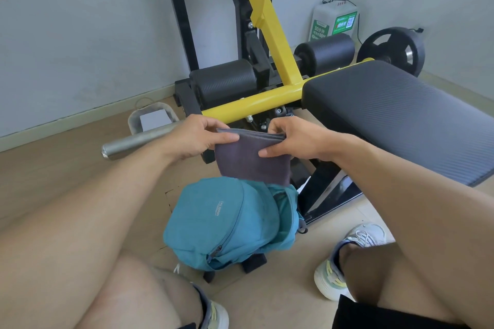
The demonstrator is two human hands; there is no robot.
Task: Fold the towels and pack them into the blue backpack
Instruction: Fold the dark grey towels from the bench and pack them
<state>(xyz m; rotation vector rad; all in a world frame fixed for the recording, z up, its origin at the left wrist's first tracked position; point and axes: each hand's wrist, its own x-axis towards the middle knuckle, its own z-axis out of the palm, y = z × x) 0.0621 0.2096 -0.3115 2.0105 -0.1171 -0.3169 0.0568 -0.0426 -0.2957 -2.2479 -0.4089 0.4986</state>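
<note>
A folded grey towel [252,156] hangs in the air, held by both hands at its upper edge, directly above the blue backpack [222,224]. The left hand [199,137] pinches the top left corner of the towel, with the thumb on the near side and the fingers curled behind the cloth. The right hand [290,141] pinches the top right corner in the same way, its thumb lying across the front of the towel, so both grips are closed on the cloth. The lower edge of the towel reaches down to the top of the backpack and seems to touch it, just at the open part on the right side. The backpack stands on the wooden floor [66,168] between the person's bare knees, and its front pocket zip faces the camera. Behind the hands there is a gym machine with a yellow frame [270,35] and black foam rollers [224,81]. A padded black bench [401,115] is at the right, and a steel bar [139,139] lies at the left. A white shoe [347,262] rests on the floor near the right knee.
</note>
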